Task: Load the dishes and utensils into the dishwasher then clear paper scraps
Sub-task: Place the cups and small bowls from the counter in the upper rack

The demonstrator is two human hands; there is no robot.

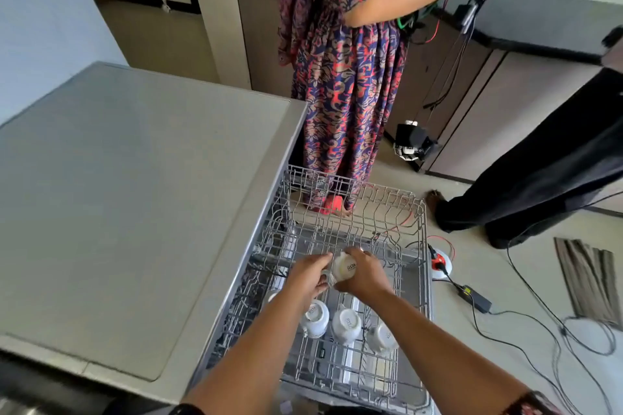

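Two bare hands held a white ceramic cup (pixel 344 269) upside down, its printed base facing up, over the middle of a pulled-out grey wire dishwasher rack (pixel 340 369). The right hand (pixel 364 274) wrapped its curled fingers round one side of the cup. The left hand (pixel 308 276) closed its fingers and thumb against the other side, where a blurred pale part could not be made out. Whether the cup rested on the wires or hung just above them could not be told. Three more upturned white cups (pixel 346 325) sat side by side in the rack nearer the camera, partly under the forearms. To the left lay the flat grey top of the appliance (pixel 135 195). Beyond the rack stood a person in a long blue and red patterned dress (pixel 344 84), and at right a second person in black trousers (pixel 546 175). On the pale floor beside the rack were a round white socket block (pixel 438 268) with a red plug, a black power adapter (pixel 478 300) and loose black cables (pixel 526 350)
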